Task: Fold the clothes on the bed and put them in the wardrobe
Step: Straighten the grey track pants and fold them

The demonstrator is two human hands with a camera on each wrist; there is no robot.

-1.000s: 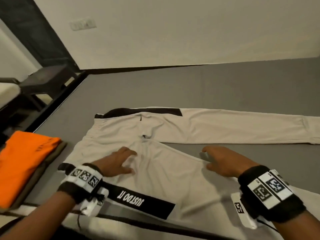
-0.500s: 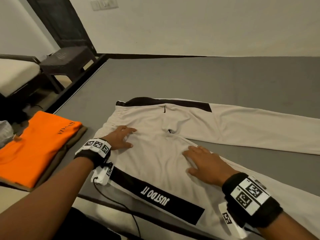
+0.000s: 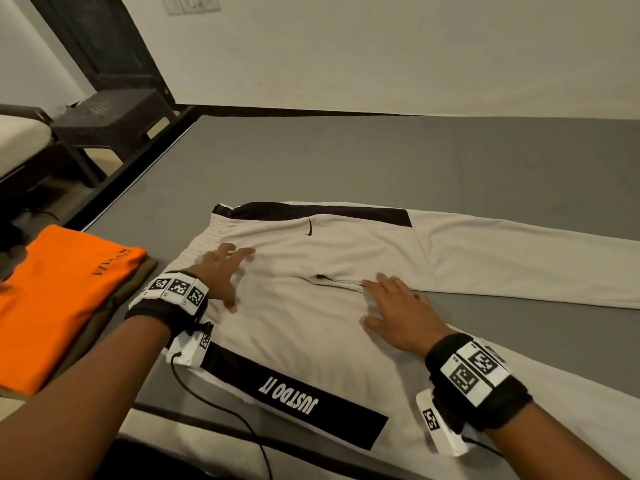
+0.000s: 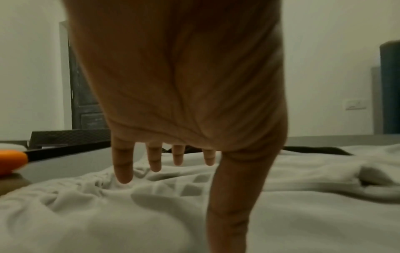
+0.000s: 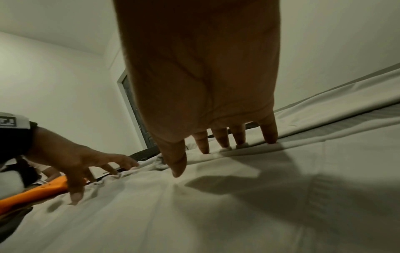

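Observation:
Beige track pants (image 3: 311, 327) with black side stripes lie spread on the grey bed (image 3: 346, 161), waistband to the left, legs running right. My left hand (image 3: 225, 275) lies flat with spread fingers on the waist area near the waistband. My right hand (image 3: 398, 313) presses flat on the near leg beside the crotch. The left wrist view shows straight fingers (image 4: 123, 164) over wrinkled beige fabric (image 4: 108, 214). In the right wrist view the fingertips (image 5: 268, 135) press into the cloth (image 5: 216, 214). Neither hand grips anything.
A folded orange shirt (image 3: 52, 299) lies on top of a folded brownish garment at the bed's left edge. Beyond the edge stand a dark stool (image 3: 110, 119) and a cushioned seat (image 3: 20, 140). A dark door (image 3: 104, 43) is at back left. Bare grey sheet stretches behind the pants.
Both hands slid along the pants toward the waistband, staying flat on the fabric. The camera view shifted closer and leftward.

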